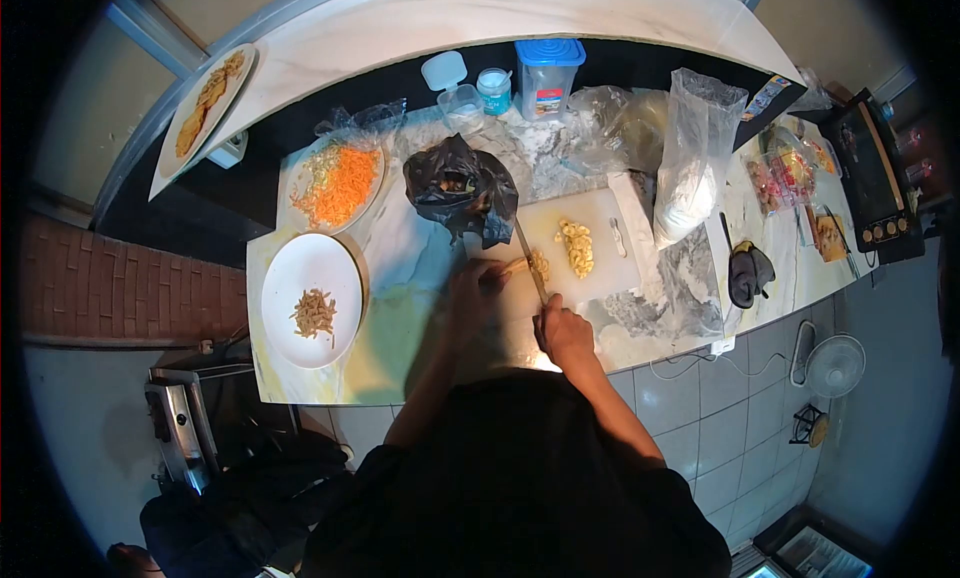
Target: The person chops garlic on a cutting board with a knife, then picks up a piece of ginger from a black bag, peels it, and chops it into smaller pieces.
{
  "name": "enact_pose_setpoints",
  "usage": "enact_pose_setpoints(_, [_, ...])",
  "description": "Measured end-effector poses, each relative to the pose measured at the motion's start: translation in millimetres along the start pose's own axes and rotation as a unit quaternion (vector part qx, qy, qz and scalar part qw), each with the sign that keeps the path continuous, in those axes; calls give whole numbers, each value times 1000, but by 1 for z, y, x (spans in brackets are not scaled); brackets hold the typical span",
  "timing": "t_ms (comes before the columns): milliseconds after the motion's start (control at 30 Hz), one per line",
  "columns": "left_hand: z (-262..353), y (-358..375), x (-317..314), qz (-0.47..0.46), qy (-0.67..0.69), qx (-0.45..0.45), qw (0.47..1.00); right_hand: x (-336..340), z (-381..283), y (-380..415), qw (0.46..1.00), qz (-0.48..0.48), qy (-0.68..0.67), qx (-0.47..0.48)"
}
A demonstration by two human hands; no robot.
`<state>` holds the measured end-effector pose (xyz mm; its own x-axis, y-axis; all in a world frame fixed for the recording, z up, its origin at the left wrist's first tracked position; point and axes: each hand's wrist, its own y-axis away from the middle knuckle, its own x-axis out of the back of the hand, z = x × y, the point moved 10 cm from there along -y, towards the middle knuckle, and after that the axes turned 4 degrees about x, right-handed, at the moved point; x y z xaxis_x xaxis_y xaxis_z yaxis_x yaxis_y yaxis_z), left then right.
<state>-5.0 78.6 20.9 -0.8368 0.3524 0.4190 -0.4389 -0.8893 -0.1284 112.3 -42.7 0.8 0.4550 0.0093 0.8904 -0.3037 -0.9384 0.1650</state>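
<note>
My right hand [565, 333] is closed around the handle of a knife [528, 250], its long blade slanting up and left over the white cutting board [610, 223]. At the board's left edge, my left hand [482, 278] pinches a pale yellowish stick of food [515, 265] beside the blade. Small cut pieces [541, 268] lie against the knife's other side. Farther right on the board sits a pile of chopped yellow pieces [576, 248]. Just beyond my left hand is an opened black plastic bag [460, 186], with contents too dark to make out.
A white plate [285, 328] with brownish strips stands at left, below a plate of shredded orange food [345, 183]. Behind are a blue-lidded container [548, 78] and a small jar [494, 91]. A bag of white powder [690, 188] stands right. Another person [240, 503] is at lower left.
</note>
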Motion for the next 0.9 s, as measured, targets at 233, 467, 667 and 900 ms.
enact_pose_setpoints(233, [-2, 0, -3, -13, -10, -3, 1000, 30, -8, -7, 999, -41, 15, 29])
enact_pose_setpoints(467, [-2, -1, -3, 10, -26, -38, 999, 22, -17, -9, 993, -117, 33, -14])
enact_pose_setpoints(667, [-6, 1, -3, 17, -31, -22, 999, 23, -18, -5, 994, -100, 37, -24])
enact_pose_setpoints(900, [-2, 3, -2, 16, -20, -16, 1000, 3, -13, -1, 998, -56, 40, -15])
